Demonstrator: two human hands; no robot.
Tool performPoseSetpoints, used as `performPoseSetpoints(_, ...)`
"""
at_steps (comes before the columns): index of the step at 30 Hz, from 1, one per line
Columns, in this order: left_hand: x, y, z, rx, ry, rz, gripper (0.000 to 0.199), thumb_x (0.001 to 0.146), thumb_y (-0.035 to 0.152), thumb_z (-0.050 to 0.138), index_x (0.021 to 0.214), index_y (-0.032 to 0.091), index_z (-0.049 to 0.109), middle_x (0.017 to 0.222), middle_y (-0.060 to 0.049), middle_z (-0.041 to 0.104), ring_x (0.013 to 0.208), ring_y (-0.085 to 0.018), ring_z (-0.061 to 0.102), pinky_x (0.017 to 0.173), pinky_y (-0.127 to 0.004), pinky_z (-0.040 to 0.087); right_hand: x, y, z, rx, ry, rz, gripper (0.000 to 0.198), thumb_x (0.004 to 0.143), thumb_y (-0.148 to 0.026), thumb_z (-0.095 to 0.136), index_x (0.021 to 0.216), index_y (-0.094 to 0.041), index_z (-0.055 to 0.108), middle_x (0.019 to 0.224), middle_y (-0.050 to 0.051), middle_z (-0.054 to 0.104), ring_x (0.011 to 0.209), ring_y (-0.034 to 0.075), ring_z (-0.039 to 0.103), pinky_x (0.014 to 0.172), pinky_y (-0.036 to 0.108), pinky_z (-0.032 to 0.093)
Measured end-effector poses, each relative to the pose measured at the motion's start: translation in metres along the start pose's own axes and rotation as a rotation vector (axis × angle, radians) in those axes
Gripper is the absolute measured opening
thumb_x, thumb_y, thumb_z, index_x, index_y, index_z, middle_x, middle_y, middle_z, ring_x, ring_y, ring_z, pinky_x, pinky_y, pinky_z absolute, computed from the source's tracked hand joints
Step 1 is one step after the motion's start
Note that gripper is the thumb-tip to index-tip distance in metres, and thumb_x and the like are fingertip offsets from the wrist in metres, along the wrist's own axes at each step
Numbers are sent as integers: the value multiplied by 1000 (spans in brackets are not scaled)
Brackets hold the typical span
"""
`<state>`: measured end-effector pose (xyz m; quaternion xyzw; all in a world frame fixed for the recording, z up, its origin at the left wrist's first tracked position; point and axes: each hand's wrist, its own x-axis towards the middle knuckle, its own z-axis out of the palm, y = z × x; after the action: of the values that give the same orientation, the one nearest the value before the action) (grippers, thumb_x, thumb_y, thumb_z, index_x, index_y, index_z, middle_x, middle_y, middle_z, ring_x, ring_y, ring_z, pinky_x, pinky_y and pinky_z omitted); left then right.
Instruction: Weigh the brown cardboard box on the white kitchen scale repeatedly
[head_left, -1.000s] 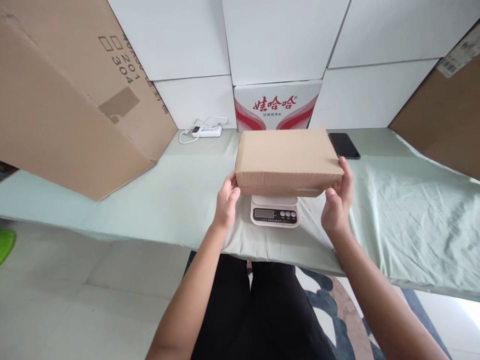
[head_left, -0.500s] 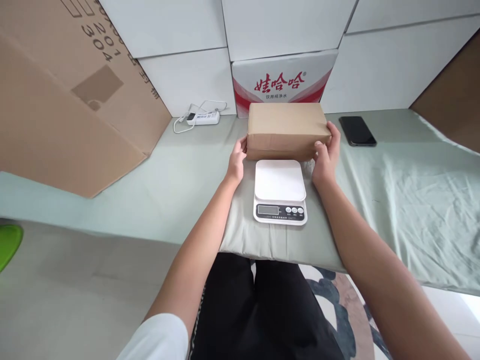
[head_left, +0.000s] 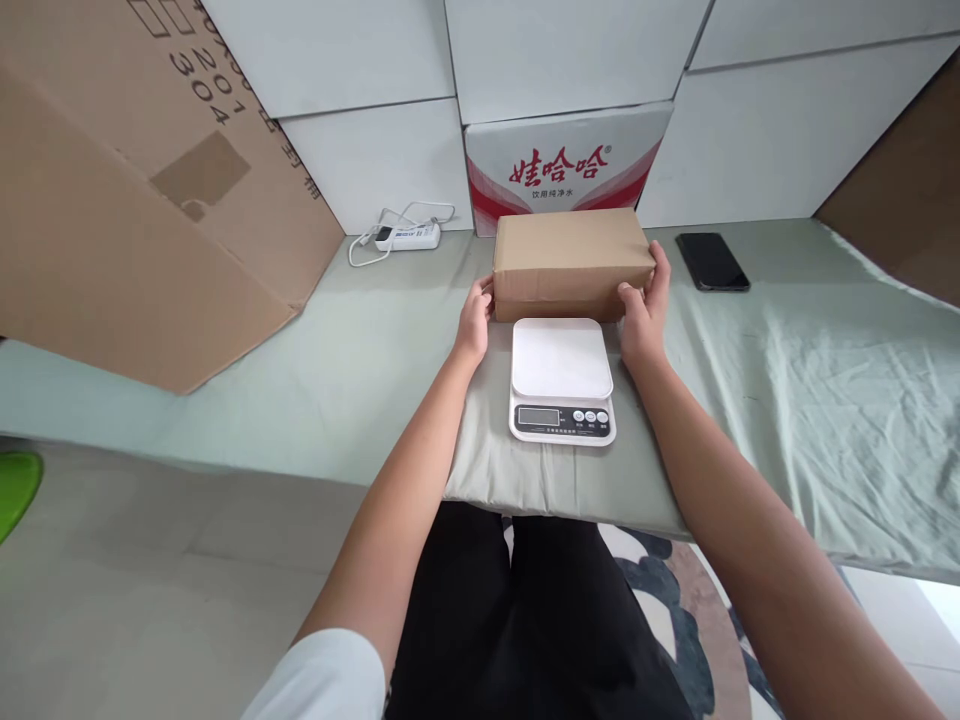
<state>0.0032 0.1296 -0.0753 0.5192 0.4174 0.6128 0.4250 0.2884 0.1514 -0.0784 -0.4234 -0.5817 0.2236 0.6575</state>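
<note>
A closed brown cardboard box (head_left: 574, 245) sits behind a white digital kitchen scale (head_left: 562, 360), held between both hands. My left hand (head_left: 475, 315) presses its left end, with the fingertips partly hidden behind the corner. On the right end, my right hand (head_left: 645, 305) grips with the thumb on the front face and the fingers around the side. The scale's platform is bare, and its display looks blank. Whether the box is lifted or resting on the green cloth (head_left: 390, 380) I cannot tell.
A white carton with red lettering (head_left: 562, 165) stands behind the box. At the back left lies a white power strip (head_left: 409, 237) with its cable; at the right, a black phone (head_left: 712, 262). A large cardboard carton (head_left: 172, 230) leans in from the left, and another brown board (head_left: 900, 180) borders the right.
The box's right end has shifted slightly left and turned a little, with my right hand moving along with it. My left hand stays at the left end.
</note>
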Motion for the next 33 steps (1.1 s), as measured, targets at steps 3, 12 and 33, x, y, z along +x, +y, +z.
performPoseSetpoints(3,-1,3,1,-38,45,-40,65,97,73,61,142,27,67,160,-13,74,159,-37,63,130,-54,52,1,-1,0,2,-2,43,89,88,-68,62,168,-35,40,172,11,55,159,37,56,138,70,40)
performPoseSetpoints(12,-6,7,1,8,13,-63,84,90,91,67,143,26,73,159,-15,74,158,-39,63,136,-57,46,4,0,-1,-11,-12,50,96,85,-70,64,170,-32,40,178,11,49,166,37,48,139,67,39)
performPoseSetpoints(33,-69,69,-12,70,-165,354,89,99,82,61,166,24,56,171,-17,65,166,-40,56,137,-54,49,-49,-112,-48,32,-88,-116,92,91,-76,73,173,-50,40,182,0,46,172,37,43,140,64,45)
